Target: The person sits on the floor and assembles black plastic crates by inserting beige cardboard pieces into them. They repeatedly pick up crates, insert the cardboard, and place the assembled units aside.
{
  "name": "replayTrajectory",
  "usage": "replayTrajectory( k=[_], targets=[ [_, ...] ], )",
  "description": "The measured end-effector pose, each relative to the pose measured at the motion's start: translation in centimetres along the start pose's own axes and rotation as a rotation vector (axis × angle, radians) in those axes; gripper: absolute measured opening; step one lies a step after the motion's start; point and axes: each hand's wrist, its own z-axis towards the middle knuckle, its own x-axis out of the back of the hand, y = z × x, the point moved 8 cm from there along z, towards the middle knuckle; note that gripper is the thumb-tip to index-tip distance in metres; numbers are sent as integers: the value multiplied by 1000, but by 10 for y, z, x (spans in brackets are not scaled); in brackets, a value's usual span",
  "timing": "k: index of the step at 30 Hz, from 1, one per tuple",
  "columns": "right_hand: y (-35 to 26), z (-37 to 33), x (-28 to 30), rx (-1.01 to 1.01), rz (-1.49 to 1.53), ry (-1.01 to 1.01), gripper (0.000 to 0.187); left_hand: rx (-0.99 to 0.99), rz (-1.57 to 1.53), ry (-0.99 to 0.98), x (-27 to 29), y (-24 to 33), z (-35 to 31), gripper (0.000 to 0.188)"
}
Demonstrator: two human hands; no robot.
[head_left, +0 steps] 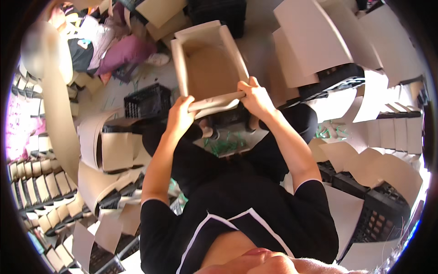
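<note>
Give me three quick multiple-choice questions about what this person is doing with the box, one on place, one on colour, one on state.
1. Where do the hands grip the cardboard box?
A. its near edge
B. its far edge
C. its underside

2. What colour is the plastic crate left of the box?
A. white
B. black
C. red

3. How is the box?
A. taped shut
B. crushed flat
C. open-topped and empty

Answers:
1 A: the left hand and right hand both clasp the folded flap nearest the person.
2 B: its lattice walls are black.
3 C: the bare brown inside shows, with nothing in it.
</note>
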Motion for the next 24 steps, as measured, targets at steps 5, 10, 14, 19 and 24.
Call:
replayTrajectory(
  k=[5, 10, 14, 19, 24],
  targets=[
    [-106, -12, 63, 47, 75, -65, 28, -41, 54, 1, 130, 64, -4, 33],
    [-191, 10, 232, 464, -396, 399, 23, -381, 53, 435, 224, 181, 58, 36],
    [-227, -23, 361, 286, -545, 537, 19, -524, 53, 401, 241, 301, 107, 36],
    [-154, -53, 452, 21, -712, 669, 23, -844, -94, 401, 197, 394, 148, 37],
    [-76, -86, 474, 17, -624, 768, 29, -891, -84, 306, 128, 440, 170, 31]
  ],
)
